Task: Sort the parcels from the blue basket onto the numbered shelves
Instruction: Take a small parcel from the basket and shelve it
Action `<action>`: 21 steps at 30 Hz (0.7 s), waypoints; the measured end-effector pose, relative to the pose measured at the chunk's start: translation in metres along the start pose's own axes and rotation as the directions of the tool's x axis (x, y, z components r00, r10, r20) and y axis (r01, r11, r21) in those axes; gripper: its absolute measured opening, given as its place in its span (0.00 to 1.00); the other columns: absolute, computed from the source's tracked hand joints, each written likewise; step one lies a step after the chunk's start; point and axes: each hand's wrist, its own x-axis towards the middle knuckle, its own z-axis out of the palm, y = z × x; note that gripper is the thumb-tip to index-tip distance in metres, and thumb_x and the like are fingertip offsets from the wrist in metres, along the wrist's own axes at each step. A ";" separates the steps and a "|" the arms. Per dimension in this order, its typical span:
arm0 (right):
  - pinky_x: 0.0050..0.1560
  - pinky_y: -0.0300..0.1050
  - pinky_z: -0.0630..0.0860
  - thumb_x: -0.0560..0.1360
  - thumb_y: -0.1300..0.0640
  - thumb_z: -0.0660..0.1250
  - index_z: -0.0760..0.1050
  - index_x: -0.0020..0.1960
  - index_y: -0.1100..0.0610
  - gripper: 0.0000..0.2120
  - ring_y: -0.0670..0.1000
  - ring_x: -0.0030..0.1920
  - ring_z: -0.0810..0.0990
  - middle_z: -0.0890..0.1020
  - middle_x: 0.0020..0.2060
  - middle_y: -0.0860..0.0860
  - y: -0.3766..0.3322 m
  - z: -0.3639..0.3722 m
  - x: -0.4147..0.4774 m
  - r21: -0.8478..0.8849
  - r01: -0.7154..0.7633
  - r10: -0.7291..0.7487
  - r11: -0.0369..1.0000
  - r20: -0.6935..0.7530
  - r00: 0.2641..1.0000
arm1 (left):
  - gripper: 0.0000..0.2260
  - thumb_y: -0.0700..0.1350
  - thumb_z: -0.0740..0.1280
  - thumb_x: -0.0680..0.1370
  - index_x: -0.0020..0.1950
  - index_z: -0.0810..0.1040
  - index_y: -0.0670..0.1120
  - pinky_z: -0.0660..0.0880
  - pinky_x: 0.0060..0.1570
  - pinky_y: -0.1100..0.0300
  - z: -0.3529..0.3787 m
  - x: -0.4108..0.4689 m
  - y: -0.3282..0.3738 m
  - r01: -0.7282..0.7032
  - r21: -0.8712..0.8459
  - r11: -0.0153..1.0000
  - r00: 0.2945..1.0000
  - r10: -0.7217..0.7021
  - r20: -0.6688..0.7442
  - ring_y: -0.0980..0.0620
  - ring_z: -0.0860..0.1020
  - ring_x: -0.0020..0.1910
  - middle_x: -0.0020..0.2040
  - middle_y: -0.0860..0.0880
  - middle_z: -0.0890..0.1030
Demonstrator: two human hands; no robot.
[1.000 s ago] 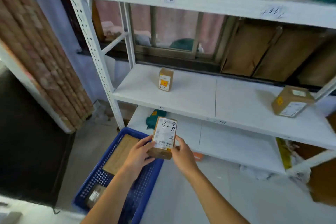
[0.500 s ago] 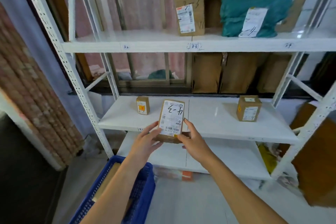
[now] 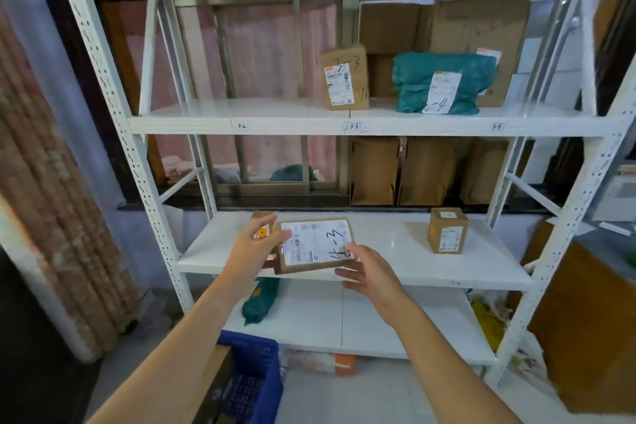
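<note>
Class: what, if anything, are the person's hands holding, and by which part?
A cardboard parcel marked 4-3. The left hand grips its left end; the right hand pinches its right near corner, thumb on the label.

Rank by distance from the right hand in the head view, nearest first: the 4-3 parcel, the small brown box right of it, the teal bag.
1. 4-3 parcel: touching the right hand, which takes it at its lower right corner.
2. small box: on the shelf behind, off to the right.
3. teal bag: one shelf higher, up and to the right.
</note>
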 end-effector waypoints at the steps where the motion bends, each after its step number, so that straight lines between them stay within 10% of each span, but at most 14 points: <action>1: 0.55 0.51 0.82 0.78 0.44 0.67 0.76 0.66 0.53 0.20 0.53 0.56 0.84 0.86 0.54 0.51 -0.003 0.003 -0.004 0.000 0.011 -0.011 1.000 0.030 0.999 | 0.18 0.50 0.72 0.77 0.66 0.76 0.56 0.81 0.56 0.50 -0.003 -0.001 0.002 -0.006 0.014 1.000 1.000 0.006 0.010 0.50 0.85 0.49 0.52 0.49 0.86; 7: 0.46 0.44 0.81 0.80 0.44 0.65 0.77 0.62 0.51 0.15 0.51 0.50 0.86 0.87 0.48 0.51 -0.009 0.019 -0.027 -0.001 0.048 -0.048 0.999 -0.026 0.999 | 0.29 0.67 0.74 0.67 0.65 0.75 0.60 0.77 0.63 0.45 -0.005 0.001 0.006 0.005 0.044 0.999 0.999 -0.007 0.038 0.48 0.83 0.56 0.59 0.48 0.83; 15: 0.50 0.51 0.81 0.80 0.49 0.67 0.81 0.58 0.54 0.12 0.55 0.53 0.84 0.88 0.47 0.54 -0.023 -0.012 -0.025 0.306 0.021 0.045 0.952 -0.207 0.977 | 0.09 0.50 0.69 0.80 0.58 0.79 0.48 0.75 0.58 0.53 0.016 0.007 0.007 -0.009 -0.018 1.000 1.000 0.009 -0.024 0.49 0.79 0.58 0.58 0.47 0.81; 21: 0.55 0.51 0.81 0.79 0.52 0.68 0.75 0.64 0.48 0.14 0.53 0.56 0.83 0.87 0.51 0.51 -0.029 -0.003 -0.013 0.093 0.042 -0.027 0.995 -0.161 0.987 | 0.11 0.44 0.61 0.84 0.59 0.77 0.61 0.75 0.51 0.57 0.065 0.000 -0.002 -0.068 0.080 0.994 0.983 0.053 0.175 0.52 0.80 0.58 0.56 0.54 0.84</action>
